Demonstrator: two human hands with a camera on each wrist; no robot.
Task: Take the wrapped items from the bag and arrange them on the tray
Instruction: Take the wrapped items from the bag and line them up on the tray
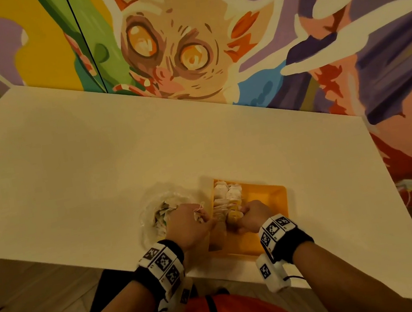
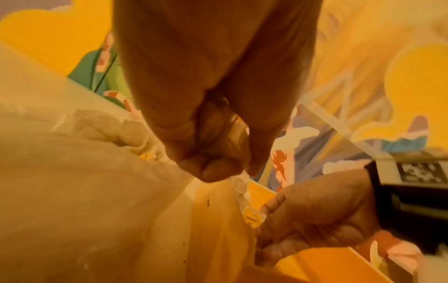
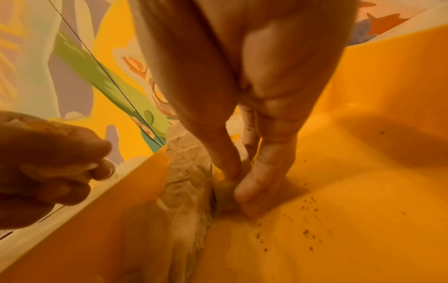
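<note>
An orange tray (image 1: 267, 194) lies near the table's front edge, with a row of white wrapped items (image 1: 226, 192) along its left side. Left of it sits a crumpled clear bag (image 1: 159, 210) with more wrapped items inside. My left hand (image 1: 205, 218) hovers between bag and tray, fingers curled, pinching a white wrapped item (image 2: 238, 181) with a trailing string. My right hand (image 1: 240, 213) is inside the tray and pinches a wrapped item (image 3: 226, 186) at the near end of the row (image 3: 186, 172). A round yellow tag (image 2: 252, 218) shows beside the right hand (image 2: 315, 216).
The white table (image 1: 93, 159) stretches far and left, with a painted mural wall behind. Its front edge runs just below my wrists. Dark crumbs (image 3: 308, 206) speckle the tray floor (image 3: 363, 172), whose right half is bare.
</note>
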